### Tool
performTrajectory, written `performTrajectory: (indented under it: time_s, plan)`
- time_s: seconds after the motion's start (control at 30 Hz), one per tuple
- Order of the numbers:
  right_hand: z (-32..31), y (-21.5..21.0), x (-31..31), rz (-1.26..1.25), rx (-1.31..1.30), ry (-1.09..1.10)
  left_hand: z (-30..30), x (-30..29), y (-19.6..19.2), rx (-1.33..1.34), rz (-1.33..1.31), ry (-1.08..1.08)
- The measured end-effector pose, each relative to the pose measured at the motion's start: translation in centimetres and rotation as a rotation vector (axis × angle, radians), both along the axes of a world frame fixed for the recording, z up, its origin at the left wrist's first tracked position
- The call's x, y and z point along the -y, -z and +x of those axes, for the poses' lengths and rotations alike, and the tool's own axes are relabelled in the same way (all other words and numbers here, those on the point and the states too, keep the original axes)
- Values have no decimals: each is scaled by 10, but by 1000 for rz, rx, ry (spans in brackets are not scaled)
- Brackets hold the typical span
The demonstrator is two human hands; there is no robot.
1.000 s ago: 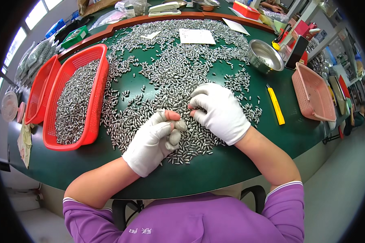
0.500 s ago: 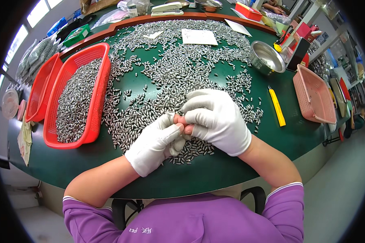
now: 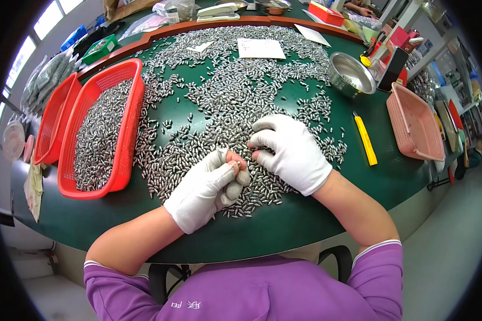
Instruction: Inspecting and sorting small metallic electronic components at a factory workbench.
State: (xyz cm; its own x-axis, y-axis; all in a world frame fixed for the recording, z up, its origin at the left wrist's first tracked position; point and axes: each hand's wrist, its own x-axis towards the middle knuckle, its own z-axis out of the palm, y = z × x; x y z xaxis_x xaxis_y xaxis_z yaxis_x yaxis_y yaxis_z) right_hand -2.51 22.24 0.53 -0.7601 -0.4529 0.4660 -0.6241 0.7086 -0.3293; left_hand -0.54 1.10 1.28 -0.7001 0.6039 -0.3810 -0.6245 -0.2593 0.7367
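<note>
A broad spread of small, pointed silver metal parts (image 3: 219, 96) covers the middle of the green table. Over its near side, my left hand (image 3: 206, 187), in a white glove with bare fingertips showing, is closed in a pinch. A tiny metal part (image 3: 238, 165) shows between its thumb and index finger, partly hidden. My right hand (image 3: 294, 154), gloved the same way, hovers just right of it, low over the parts. Its fingers are bent, with a small gap between thumb and index tips, and I see nothing held there.
At left stands a red perforated basket (image 3: 136, 117) full of the same parts, beside another red basket (image 3: 48, 142). To the right lie a yellow cutter knife (image 3: 365, 140), a steel bowl (image 3: 353, 75) and a pink basket (image 3: 418, 125). A white paper (image 3: 261, 48) rests on the far parts.
My right hand has drawn away from my left, slightly to the right, and its fingertips have parted. The left hand keeps its pinch in nearly the same place.
</note>
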Motion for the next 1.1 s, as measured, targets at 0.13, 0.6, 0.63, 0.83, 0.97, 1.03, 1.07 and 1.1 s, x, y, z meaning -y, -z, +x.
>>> performTrajectory:
  time_s: [0.13, 0.6, 0.63, 0.83, 0.97, 1.03, 1.07, 1.1]
  plan:
    - [-1, -2, 4, 16, 24, -16, 0, 0, 0, 9, 13, -2]
    - [6, -18, 9, -249, -14, -71, 0, 1, 4, 43, 120, -28]
    - [6, -20, 10, -270, -46, -130, 0, 1, 2, 39, 94, -13]
    - [3, -20, 15, -295, -56, -309, 0, 0, 1, -13, 14, 27]
    - [3, -13, 9, -277, -64, -190, 2, 1, 2, -44, -17, 28]
    - [5, -14, 5, -145, -50, -21, 1, 1, 1, -50, -45, 26]
    - [5, -12, 3, -145, -50, -21, 1, 1, 0, -55, -72, 24]
    - [4, -7, 2, -64, -15, -5, 1, 0, 0, -55, -73, 24]
